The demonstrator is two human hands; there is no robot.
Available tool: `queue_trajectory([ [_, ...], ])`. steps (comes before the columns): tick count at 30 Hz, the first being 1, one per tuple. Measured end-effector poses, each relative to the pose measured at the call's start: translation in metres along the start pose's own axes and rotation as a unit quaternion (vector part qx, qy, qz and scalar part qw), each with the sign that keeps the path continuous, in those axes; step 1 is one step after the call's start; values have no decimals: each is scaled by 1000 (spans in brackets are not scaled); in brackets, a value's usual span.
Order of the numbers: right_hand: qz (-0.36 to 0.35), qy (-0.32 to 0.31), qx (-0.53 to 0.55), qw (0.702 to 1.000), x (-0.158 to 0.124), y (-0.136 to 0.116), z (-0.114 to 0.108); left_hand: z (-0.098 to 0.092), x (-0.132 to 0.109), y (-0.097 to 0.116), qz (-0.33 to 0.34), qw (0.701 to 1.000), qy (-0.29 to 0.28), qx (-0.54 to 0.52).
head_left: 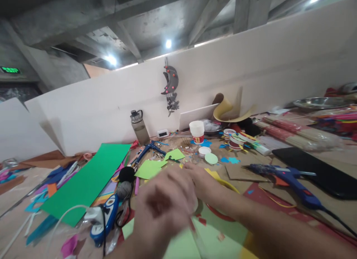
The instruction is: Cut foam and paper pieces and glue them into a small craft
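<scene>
The curled left hand [167,207] partly hides the right hand [201,179]; I cannot tell if either holds anything. Paper [223,231] lies beneath them, a glue gun [294,183] rightward.

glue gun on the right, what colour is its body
The glue gun is blue, seen best in the head view.

Pale green paper [223,238]: lying flat, lower centre of view, partly hidden. Small red scraps [202,222]: loose on the paper. Narrow pale strip [198,243]: slanted over the paper, reddish toward its upper end, lower end out of view; blurred, material unclear. Red curved piece [221,216]: just beyond the scraps, mostly covered.
</scene>
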State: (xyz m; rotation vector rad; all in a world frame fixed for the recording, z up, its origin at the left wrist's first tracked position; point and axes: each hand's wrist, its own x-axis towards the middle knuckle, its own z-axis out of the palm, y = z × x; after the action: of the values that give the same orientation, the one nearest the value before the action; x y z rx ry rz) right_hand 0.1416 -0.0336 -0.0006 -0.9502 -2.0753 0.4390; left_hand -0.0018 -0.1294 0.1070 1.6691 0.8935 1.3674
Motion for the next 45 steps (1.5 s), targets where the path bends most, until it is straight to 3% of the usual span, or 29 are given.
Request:
queue_trajectory([
  [3,3,-7,7,1000,-1,-2,-2,-8,37,-45,65,996,63,-10],
  [8,-5,-34,-28,999,-2,-6,-5,-31,67,-99,-34,994,91,45],
  [12,-26,22,-57,998,-1,-9,-9,-42,72,-119,-48,991,114,51],
  [15,-6,62,-63,996,-2,-12,-11,-35,68,-122,-76,992,84,63],
  [18,23,76,-67,995,-4,-15,-9,-22,59,-119,-106,992,-42,46],
  [20,24,76,-51,996,-6,-15,-7,-14,55,-116,-134,986,-96,-1],
  [25,28,33,5,999,-5,-15,-8,-12,53,-116,-155,984,-79,-45],
  [29,40,4,149,988,1,-16,-18,-16,56,-123,-163,979,-84,-92],
  [33,78,45,269,959,4,-15,-22,-15,53,-125,-180,964,-128,-148],
  [38,102,73,192,973,-2,-19,-14,-6,44,-118,-194,949,-237,-79],
  [41,98,37,236,966,-2,-22,-17,-5,44,-120,-187,955,-218,-79],
  [45,92,46,361,927,3,-25,-41,-17,58,-127,-175,967,-69,-172],
])
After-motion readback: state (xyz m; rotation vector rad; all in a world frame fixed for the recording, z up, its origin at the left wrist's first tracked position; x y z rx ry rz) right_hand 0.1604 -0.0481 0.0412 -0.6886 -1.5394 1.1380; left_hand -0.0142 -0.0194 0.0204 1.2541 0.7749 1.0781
